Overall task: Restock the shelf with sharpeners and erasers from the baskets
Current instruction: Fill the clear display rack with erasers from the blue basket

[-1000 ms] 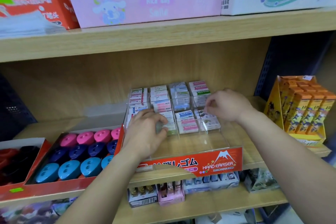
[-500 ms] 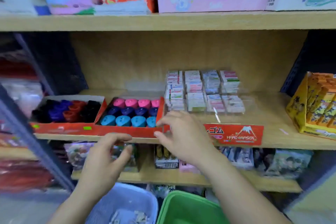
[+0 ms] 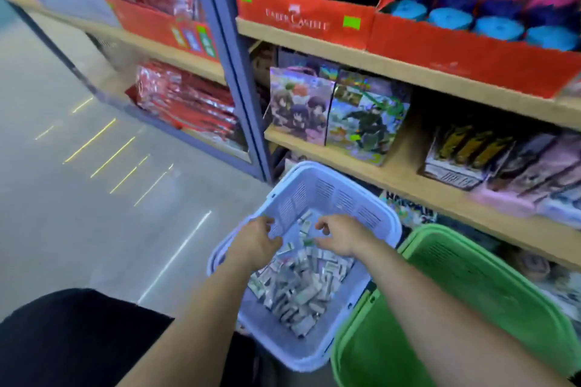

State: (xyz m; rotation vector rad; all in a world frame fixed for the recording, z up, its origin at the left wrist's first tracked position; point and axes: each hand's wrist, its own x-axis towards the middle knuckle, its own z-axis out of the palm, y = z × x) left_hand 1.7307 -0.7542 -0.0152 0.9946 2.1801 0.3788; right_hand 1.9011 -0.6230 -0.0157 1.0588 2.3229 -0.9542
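Erasers (image 3: 301,289), small and wrapped, lie heaped in the bottom of a pale blue basket (image 3: 387,220) that sits on the floor (image 3: 78,198) near the middle of the view. Both hands hang over the heap at the basket's 12 o'clock end. The left hand (image 3: 256,242) hovers at about 10 o'clock of the pile, fingers loosely curled downward, with nothing visible in them. The right hand (image 3: 341,236) hovers at about 1 o'clock of the pile, thumb and fingers bent toward each other like a claw; a small green-marked piece lies just beside the thumb, and blur makes it impossible to tell whether the hand grips it.

At 3 o'clock of the blue basket, touching or nearly touching it, stands a green basket (image 3: 471,276); its contents are out of sight. Toward 12 and 1 o'clock rise wooden shelves (image 3: 408,72). On the upper board, a red box (image 3: 301,16) marked Faber-Castell holds dark, blue and red items, and at its 3 o'clock a second red box (image 3: 471,50) holds round sharpeners (image 3: 500,27) in rows of light blue, dark blue and pink. On the board below stand shiny illustrated packs (image 3: 301,104). Dark clothing (image 3: 78,339) fills the 7 o'clock corner.
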